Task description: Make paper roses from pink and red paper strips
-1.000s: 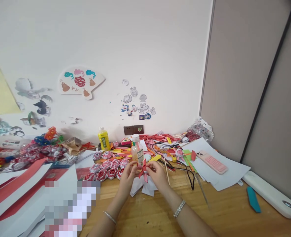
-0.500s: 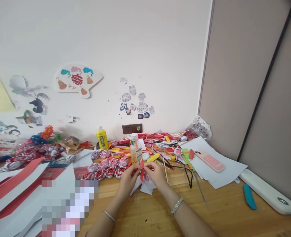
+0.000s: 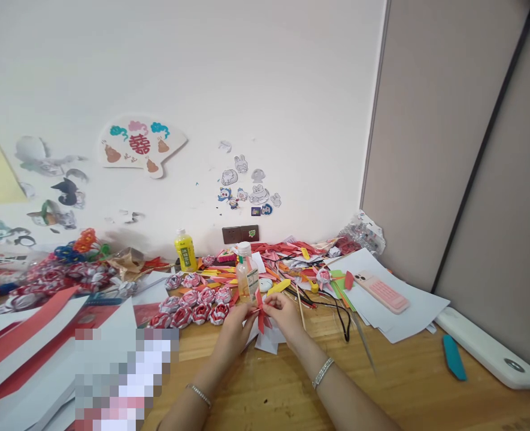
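Observation:
Between my fingertips is a red folded paper strip (image 3: 260, 324), its ends sticking up and hanging down. My left hand (image 3: 236, 320) pinches it from the left, and my right hand (image 3: 284, 312) pinches it from the right. Just beyond them stands a clear bottle (image 3: 244, 278) with a white cap. White paper pieces (image 3: 267, 343) lie on the table under my hands. To the left sit several red-and-white paper roses (image 3: 200, 313). The exact folds in the strip are too small to make out.
A yellow drink bottle (image 3: 185, 251) stands near the wall. Coloured paper strips (image 3: 287, 257) are heaped at the back. On the right, a pink phone (image 3: 382, 292) rests on white sheets (image 3: 420, 311), near a blue-green object (image 3: 454, 358). Large red and white sheets (image 3: 31, 359) cover the left.
The red paper strip has turned between my fingers and now stands more upright, with a broader red face showing. Both hands stay in nearly the same place.

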A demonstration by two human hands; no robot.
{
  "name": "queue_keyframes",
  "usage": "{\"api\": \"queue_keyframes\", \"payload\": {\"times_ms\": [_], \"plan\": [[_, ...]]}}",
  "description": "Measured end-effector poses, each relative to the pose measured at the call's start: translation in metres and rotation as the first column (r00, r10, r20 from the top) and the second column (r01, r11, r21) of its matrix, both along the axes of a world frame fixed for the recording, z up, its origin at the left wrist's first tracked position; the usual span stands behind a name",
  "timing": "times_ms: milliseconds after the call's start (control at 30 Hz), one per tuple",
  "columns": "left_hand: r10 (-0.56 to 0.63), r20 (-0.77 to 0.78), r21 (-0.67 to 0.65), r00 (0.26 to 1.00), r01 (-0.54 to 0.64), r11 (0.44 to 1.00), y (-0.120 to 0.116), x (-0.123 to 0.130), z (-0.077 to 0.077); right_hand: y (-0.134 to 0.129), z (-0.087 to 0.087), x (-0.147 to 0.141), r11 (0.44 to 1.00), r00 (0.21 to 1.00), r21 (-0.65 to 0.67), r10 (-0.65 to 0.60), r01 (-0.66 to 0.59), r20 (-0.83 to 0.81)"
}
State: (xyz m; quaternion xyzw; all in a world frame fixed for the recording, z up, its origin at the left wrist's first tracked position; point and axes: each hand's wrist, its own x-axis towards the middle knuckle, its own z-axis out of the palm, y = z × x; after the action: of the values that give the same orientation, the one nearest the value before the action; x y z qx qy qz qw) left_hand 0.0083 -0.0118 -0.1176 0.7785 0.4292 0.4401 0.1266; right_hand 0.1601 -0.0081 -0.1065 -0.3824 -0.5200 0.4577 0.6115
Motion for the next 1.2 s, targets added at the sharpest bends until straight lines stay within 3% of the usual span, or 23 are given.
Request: {"api": "queue_keyframes", "payload": {"times_ms": [233,567,833,1200], "plan": [[-0.009,0.147,-0.049,0.989,0.017,0.999,-0.002,0.003,0.006,0.000,0.001,0.003,0.999,1.000,0.041,0.009,-0.010,0.028],[-0.013,0.436,-0.295,0.900,0.157,0.943,0.006,-0.004,0.011,-0.002,0.007,0.013,0.975,0.964,0.215,-0.001,-0.058,0.265],[-0.049,0.417,-0.320,0.908,0.197,0.926,0.012,-0.003,0.000,-0.009,0.003,0.004,0.959,0.929,0.280,-0.060,-0.048,0.366],[-0.008,0.385,-0.333,0.923,0.147,0.931,0.017,-0.006,-0.007,-0.005,0.001,0.002,0.974,0.923,0.227,-0.078,-0.010,0.376]]}}
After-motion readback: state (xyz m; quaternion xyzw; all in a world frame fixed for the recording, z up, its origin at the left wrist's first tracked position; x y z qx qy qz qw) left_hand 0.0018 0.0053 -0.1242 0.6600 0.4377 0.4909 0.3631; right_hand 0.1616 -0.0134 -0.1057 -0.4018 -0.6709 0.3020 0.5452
